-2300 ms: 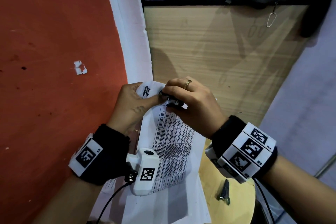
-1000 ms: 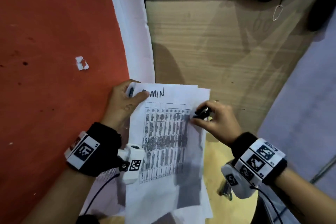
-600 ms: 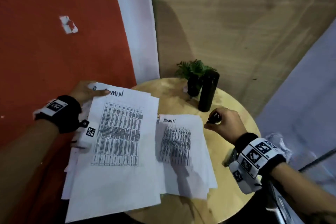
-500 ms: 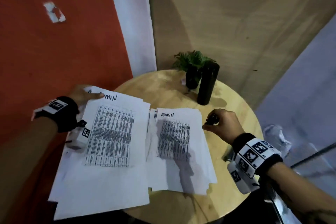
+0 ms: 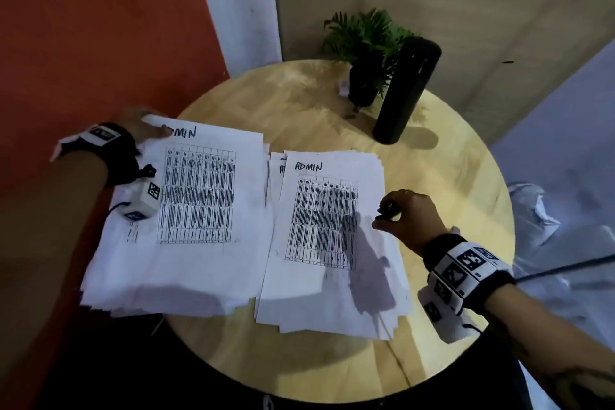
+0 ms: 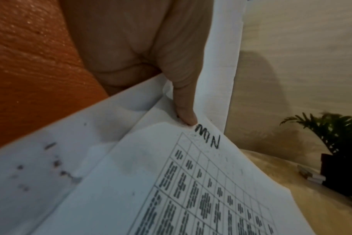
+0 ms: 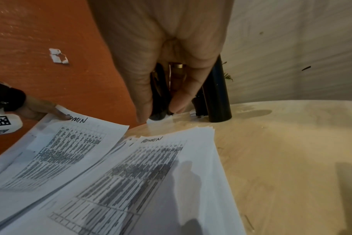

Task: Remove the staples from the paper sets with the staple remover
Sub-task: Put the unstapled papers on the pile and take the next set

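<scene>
The staple remover [image 5: 387, 211] sits in the right hand [image 5: 409, 220], a small black tool pinched between thumb and fingers [image 7: 177, 101]; in the right wrist view its long axis runs down along the fingers, with its rounded black end [image 7: 158, 116] pointing at the counter [image 5: 442, 176]. Whether its jaws are apart cannot be told. The right hand hovers with knuckles up over the right edge of the right paper stack [image 5: 332, 243], which lies flat on the round wooden counter, its long sides running away from the person and the handwritten "ADMIN" heading at the far end.

The left hand [image 5: 143, 125] reaches out to the far left corner of the left paper set [image 5: 199, 210], thumb on top beside the heading and the other fingers hidden under the sheets, so it grips that corner. This set hangs partly off the counter's left edge, lengthwise like the other, just beside it.

At the far side of the counter stand a small potted plant [image 5: 364, 43] and, just beside it, a tall black cylinder [image 5: 404, 93].
</scene>
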A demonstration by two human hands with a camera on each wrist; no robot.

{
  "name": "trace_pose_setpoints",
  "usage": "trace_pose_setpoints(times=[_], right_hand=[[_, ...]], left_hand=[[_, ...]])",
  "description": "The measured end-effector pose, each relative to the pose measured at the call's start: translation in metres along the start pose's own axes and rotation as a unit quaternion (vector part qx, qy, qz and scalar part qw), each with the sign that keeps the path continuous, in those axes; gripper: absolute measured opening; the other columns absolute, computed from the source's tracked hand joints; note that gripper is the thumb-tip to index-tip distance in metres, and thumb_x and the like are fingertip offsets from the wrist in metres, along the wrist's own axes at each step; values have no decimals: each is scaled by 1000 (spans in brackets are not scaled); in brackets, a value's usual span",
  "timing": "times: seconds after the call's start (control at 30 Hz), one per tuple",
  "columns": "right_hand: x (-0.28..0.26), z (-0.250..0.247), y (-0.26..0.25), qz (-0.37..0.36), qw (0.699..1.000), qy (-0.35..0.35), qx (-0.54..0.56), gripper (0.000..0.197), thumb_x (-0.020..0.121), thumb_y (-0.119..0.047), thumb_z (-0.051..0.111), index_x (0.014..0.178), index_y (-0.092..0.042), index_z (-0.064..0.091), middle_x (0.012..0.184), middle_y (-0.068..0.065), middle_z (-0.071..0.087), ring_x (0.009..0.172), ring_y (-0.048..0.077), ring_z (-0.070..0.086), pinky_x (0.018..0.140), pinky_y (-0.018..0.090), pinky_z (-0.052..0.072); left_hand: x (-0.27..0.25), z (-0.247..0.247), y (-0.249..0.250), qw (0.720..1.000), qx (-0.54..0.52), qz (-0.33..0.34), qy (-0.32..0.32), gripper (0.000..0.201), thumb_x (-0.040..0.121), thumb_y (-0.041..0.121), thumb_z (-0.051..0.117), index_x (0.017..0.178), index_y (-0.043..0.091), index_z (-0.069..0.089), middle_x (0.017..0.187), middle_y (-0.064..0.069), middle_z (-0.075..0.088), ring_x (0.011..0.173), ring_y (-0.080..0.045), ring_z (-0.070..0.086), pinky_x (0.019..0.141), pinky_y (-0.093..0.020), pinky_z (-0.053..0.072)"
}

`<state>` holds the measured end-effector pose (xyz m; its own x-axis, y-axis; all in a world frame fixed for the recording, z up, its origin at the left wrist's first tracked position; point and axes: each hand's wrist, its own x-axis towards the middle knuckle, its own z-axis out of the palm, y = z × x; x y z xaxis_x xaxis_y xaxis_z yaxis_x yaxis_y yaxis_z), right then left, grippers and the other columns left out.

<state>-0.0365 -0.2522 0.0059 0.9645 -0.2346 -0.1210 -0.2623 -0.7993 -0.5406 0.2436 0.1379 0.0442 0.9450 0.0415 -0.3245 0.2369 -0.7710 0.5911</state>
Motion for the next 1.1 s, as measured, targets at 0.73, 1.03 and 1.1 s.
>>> trace_pose_setpoints(times=[0.73,1.03,1.1], right_hand=[[-11,38,2,103,981,-157,44,38,65,-22,84,95,-7,66,99,12,67,95,24,61,76,27,43],[-15,49,-4,104,969,-221,-30,47,69,-32,80,62,-26,34,89,0,51,86,18,49,52,23,32],[-14,50,-2,109,970,-215,-33,43,68,-31,81,64,-24,38,88,0,51,83,14,45,49,19,30]], left_hand=[[-66,240,64,981,172,26,-80,94,65,48,81,135,4,37,139,-18,41,129,-35,42,102,-42,40],[-56,234,61,985,106,-13,-132,59,80,35,74,125,0,56,129,-15,58,119,-31,55,98,-34,46],[-55,228,58,981,87,-23,-173,60,79,28,76,127,-1,55,131,-16,57,120,-32,55,101,-36,44]])
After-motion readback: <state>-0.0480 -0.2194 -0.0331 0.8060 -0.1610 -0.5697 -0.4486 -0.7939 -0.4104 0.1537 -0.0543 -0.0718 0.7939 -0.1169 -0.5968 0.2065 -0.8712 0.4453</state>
